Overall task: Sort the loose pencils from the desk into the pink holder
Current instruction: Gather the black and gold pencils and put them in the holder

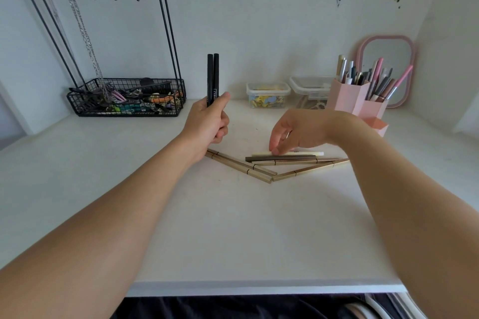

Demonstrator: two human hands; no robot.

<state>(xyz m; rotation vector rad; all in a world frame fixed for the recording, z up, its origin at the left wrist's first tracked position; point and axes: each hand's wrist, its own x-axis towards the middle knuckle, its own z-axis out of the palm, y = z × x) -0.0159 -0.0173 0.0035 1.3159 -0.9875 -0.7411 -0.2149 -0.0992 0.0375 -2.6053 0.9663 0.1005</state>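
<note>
My left hand [210, 122] is raised above the white desk [233, 228], shut on two black pencils [212, 77] held upright. My right hand [293, 132] reaches down with its fingertips on a white pencil [305, 153] and a dark brown pencil [295, 157] lying at mid-desk; whether it grips them I cannot tell. Several gold pencils [246, 169] lie loose around them in a V shape. The pink holder [355, 101], full of pens and pencils, stands at the back right, behind my right wrist.
A black wire basket [124, 101] with a hook rack stands at the back left. Two clear lidded boxes [268, 94] sit against the wall beside the holder. A pink-framed mirror [386, 59] leans behind the holder. The desk's front edge [259, 289] is near me.
</note>
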